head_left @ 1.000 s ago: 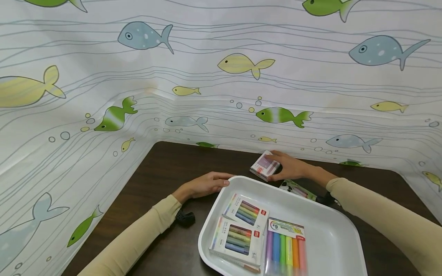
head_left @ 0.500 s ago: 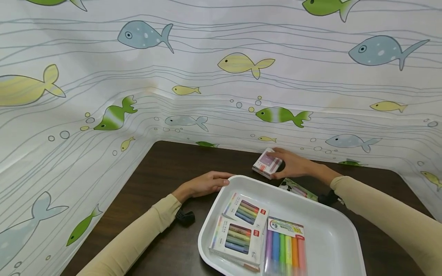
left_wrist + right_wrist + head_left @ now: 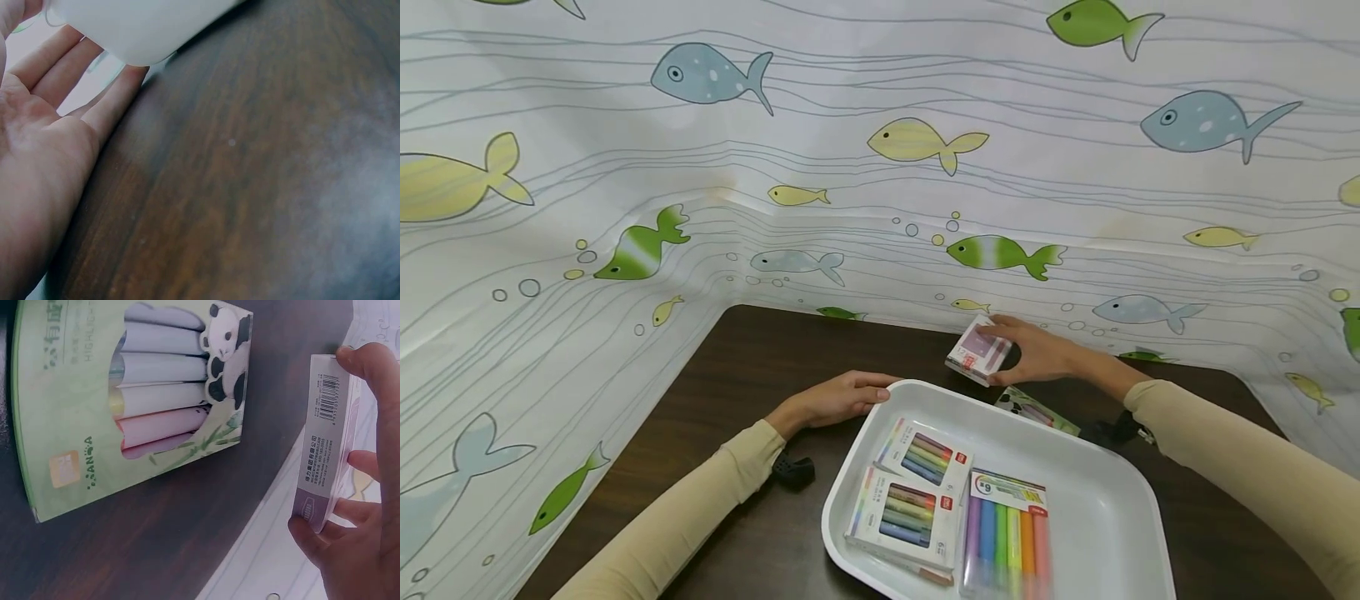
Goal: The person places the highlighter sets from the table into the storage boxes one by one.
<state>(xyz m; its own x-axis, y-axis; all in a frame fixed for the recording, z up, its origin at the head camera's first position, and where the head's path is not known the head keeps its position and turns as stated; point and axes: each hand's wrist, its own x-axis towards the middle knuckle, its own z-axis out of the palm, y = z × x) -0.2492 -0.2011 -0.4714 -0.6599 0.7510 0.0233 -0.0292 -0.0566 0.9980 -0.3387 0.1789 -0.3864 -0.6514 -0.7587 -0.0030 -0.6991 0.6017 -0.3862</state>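
Observation:
At the far side of the table, my right hand [image 3: 1037, 354] grips a small purple-and-white box [image 3: 980, 350] by its edges, thumb and fingers on opposite sides. The right wrist view shows a barcode and printed text on this box's narrow side [image 3: 325, 425]. My left hand [image 3: 835, 398] holds the far-left corner of a white tray [image 3: 1116, 492], the thumb over its rim. In the left wrist view its fingers [image 3: 62, 75] reach along the outside of the tray's corner [image 3: 140, 37]. Below my right hand lies a green panda-print box of highlighters [image 3: 81, 412], partly hidden behind the tray in the head view.
In the tray, two white boxes of coloured sticks [image 3: 904, 517] overlap at the left, beside a clear pack of six-colour markers [image 3: 1007, 533]. The dark wooden table [image 3: 752, 350] meets fish-print sheeting [image 3: 850, 175] at the back and sides.
The small box has shifted slightly right and away, tilting a little in my right hand. My left hand keeps its place on the tray. The head view has swung slightly to the right.

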